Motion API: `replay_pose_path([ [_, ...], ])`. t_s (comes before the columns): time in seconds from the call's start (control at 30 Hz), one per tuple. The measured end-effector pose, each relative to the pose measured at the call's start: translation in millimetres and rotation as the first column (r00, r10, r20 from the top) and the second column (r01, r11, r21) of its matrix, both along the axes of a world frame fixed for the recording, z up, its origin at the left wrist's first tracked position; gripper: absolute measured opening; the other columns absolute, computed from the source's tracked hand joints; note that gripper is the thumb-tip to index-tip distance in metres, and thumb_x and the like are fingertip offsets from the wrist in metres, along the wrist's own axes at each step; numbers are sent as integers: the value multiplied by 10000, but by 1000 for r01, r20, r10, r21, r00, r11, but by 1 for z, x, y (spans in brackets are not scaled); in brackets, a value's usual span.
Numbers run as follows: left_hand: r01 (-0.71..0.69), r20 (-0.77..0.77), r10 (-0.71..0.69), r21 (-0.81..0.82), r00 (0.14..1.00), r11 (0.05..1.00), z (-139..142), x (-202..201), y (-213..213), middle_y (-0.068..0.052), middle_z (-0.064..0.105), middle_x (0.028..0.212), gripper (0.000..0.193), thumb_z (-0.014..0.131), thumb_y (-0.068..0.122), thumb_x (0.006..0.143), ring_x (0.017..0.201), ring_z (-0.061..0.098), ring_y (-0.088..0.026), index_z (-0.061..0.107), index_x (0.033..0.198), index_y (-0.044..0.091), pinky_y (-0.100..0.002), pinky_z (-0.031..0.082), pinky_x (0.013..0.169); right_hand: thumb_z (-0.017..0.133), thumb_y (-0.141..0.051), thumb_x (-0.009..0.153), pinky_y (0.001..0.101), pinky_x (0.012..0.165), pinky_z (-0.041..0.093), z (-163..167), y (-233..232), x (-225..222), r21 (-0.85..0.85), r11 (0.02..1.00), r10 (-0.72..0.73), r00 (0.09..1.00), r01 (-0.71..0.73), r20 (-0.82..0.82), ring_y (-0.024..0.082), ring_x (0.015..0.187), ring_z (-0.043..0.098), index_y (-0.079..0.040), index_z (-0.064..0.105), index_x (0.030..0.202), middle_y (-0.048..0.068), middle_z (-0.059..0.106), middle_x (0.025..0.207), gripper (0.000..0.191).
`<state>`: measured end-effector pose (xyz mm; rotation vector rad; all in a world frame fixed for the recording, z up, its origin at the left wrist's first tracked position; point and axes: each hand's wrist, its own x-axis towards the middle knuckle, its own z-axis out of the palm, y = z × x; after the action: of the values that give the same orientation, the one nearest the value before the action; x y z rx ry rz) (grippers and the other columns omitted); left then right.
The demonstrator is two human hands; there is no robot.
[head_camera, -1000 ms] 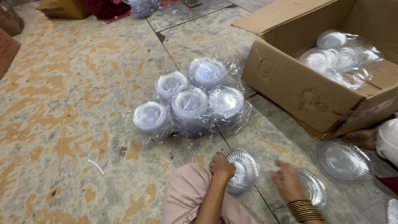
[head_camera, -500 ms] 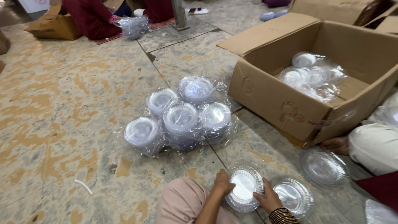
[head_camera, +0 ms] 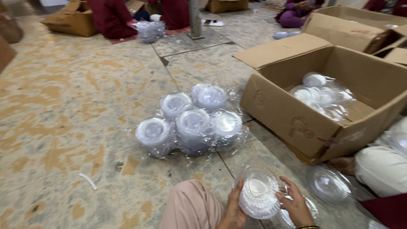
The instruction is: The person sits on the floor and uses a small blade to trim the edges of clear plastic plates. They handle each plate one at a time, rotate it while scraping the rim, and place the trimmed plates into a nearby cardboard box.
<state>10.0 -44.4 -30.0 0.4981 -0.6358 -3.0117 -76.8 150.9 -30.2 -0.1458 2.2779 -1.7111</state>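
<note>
Both my hands hold a clear plastic lid or dish (head_camera: 257,193) just above the floor. My left hand (head_camera: 234,207) grips its left edge and my right hand (head_camera: 294,204) its right edge. Another clear dish (head_camera: 288,218) lies under my right hand on the floor. A third clear dish (head_camera: 329,185) rests on the floor to the right. Ahead of me lies a clear bag with several stacks of white plastic bowls (head_camera: 191,121). My knee in pink cloth (head_camera: 189,206) is at the lower left of my hands.
An open cardboard box (head_camera: 292,114) with more bagged clear containers (head_camera: 321,97) stands at the right. Another person in white (head_camera: 381,167) sits at the right edge. People in dark red sit far back beside boxes (head_camera: 73,19) and a post (head_camera: 194,18). A white strip (head_camera: 88,181) lies on the floor.
My hands have lifted the clear dish off the floor and now hold it between them. The camera has tilted up, showing more of the far room.
</note>
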Motion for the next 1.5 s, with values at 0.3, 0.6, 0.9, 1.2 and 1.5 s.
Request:
replay_pose_path([
  [0.3,-109,47,115,-112,992,988,-30,-10,-1,-158,731,1165,588,693,413,937,1040,724,-262,609,1289,-50,-404,600,909,806,-311,826,346,724,585,-3,18,-6,390,899,-46,929,199,-368,189,767,737,-84,767,961,55,789,901,267],
  [0.6,-79,40,88,-177,995,981,-25,-21,2,-95,738,1137,448,679,289,899,1024,731,-216,640,1275,49,-379,603,903,657,-85,930,307,688,605,52,49,-12,-296,903,-324,946,313,13,205,808,727,-43,480,1265,167,720,1039,382],
  [0.9,-111,116,116,-53,986,992,-39,-35,-2,-105,724,1123,369,682,183,927,1007,717,-223,633,1252,15,-398,593,884,642,51,899,381,909,626,90,73,-17,-426,834,-423,902,351,-85,308,1072,709,8,476,1406,82,560,1174,535],
  [1.2,-104,141,116,-86,983,991,-17,-29,1,-86,736,1112,352,669,182,903,1006,729,-208,636,1220,32,-387,620,885,574,139,898,431,1001,601,92,98,-20,-611,687,-481,876,393,23,335,1150,676,-62,451,1194,118,547,1166,377],
  [1.5,-128,141,149,-150,979,980,-29,-26,2,-84,735,1102,347,682,188,893,1003,731,-210,650,1211,51,-402,616,887,569,147,901,444,987,611,89,107,-18,-668,634,-533,846,389,-13,325,1141,674,-56,422,1162,143,561,1189,362],
])
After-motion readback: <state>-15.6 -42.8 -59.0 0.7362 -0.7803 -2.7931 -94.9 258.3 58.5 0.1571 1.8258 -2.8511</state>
